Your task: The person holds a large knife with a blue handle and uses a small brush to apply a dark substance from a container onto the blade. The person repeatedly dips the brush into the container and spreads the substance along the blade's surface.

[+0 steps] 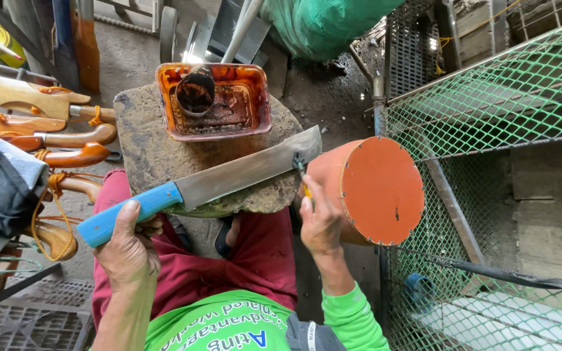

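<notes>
While the left hand (125,250) grips the knife (196,188), the right hand (320,224) brushes its blade

A small knife-making or blade-finishing workshop, open to the yard. Evidence: a row of wooden knife sheaths and handles (47,123) bound with orange cord at left; a worn stone work block (144,149) bearing a stained orange tub (255,104) of dark liquid; green wire-mesh caging (508,97); a grimy bare concrete floor (333,97); metal scrap and bars leaning behind.
</notes>
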